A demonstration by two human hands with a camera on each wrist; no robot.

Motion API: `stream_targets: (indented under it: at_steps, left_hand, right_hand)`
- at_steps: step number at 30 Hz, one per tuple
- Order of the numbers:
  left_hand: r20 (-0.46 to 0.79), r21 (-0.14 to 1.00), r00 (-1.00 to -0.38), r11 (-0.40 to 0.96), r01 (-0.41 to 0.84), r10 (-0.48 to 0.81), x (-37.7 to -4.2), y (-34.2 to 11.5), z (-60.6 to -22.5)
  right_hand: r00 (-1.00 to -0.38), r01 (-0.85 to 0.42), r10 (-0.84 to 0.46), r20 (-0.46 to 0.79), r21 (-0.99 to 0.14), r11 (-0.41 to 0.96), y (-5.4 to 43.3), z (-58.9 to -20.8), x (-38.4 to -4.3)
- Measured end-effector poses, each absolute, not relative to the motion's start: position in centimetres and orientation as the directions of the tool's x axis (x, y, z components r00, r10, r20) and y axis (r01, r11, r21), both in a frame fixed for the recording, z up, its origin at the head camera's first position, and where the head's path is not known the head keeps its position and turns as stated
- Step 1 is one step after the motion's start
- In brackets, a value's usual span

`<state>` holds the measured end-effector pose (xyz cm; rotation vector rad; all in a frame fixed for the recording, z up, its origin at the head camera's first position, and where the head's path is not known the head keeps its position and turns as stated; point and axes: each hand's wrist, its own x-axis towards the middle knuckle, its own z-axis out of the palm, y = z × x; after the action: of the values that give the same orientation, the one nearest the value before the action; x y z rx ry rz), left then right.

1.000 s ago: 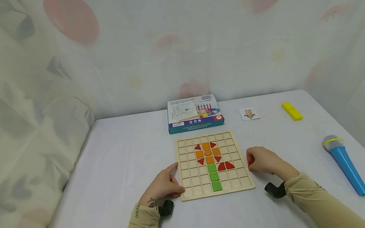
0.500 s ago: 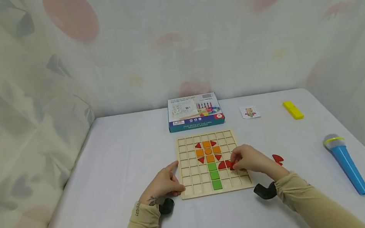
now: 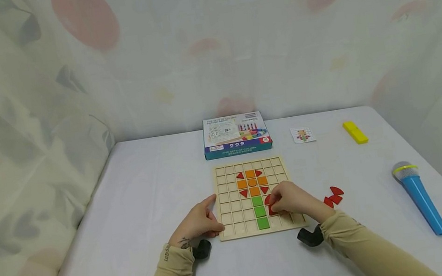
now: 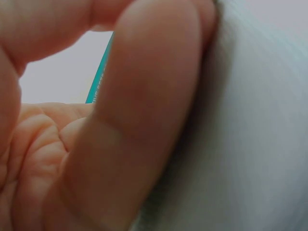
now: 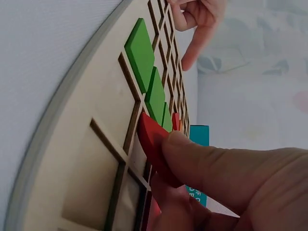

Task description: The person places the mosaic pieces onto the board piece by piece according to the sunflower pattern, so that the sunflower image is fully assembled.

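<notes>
In the head view a wooden grid board [image 3: 234, 231] lies on the white table. My left hand [image 3: 196, 221] touches its left edge with index finger and thumb extended. My right hand [image 3: 290, 198] is over the lower right of the grid and pinches a red quarter-circle piece [image 5: 154, 147] between thumb and finger. That piece is tilted just beside the green squares [image 5: 140, 53], at the cells. Orange pieces [image 3: 252, 182] form a cross above the green column, with red triangles [image 3: 244, 193] at its corners. Another red piece [image 3: 268, 199] is partly hidden behind my right fingers.
Loose red pieces [image 3: 335, 198] lie right of the board. A printed box [image 3: 238, 147] stands behind it, and a small picture card [image 3: 303, 135] lies at the back right. Farther right are a yellow block [image 3: 355, 132] and a blue toy microphone [image 3: 422, 201].
My right hand has moved left from beside the board onto the grid, carrying a red piece to the green column. Loose red pieces have come into view behind it. The left hand stays put.
</notes>
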<state>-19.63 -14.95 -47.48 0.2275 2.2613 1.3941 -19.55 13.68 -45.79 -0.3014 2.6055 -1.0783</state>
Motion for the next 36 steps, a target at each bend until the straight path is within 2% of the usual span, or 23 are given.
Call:
stream_targets:
  at_steps: [7,17,28,33,36]
  left_hand:
    - [-0.307,0.878,-0.876,0.466,-0.110,0.372,-19.6,-14.9,-47.5]
    - [-0.295,0.876,-0.877,0.473,-0.090,0.379,-19.6,-14.9,-47.4]
    - [-0.291,0.876,-0.873,0.475,-0.079,0.392,-19.7,-14.9,-47.6]
    - [-0.288,0.874,-0.871,0.482,-0.068,0.398,-19.7,-14.9,-47.5]
    - [-0.288,0.871,-0.874,0.486,-0.069,0.392,-19.6,-14.9,-47.5]
  right_hand:
    - [-0.942,-0.146,-0.299,-0.150,-0.619,0.772,13.2,-45.9,-19.5]
    - [-0.959,-0.193,-0.275,-0.064,-0.562,0.805,12.9,-45.9,-19.4]
    - [-0.977,-0.154,-0.207,-0.044,-0.522,0.839,13.6,-45.3,-19.6]
    - [-0.990,-0.105,-0.139,-0.028,-0.511,0.853,16.8,-43.9,-20.2]
    - [-0.995,-0.051,-0.083,-0.048,-0.467,0.883,19.4,-43.2,-20.2]
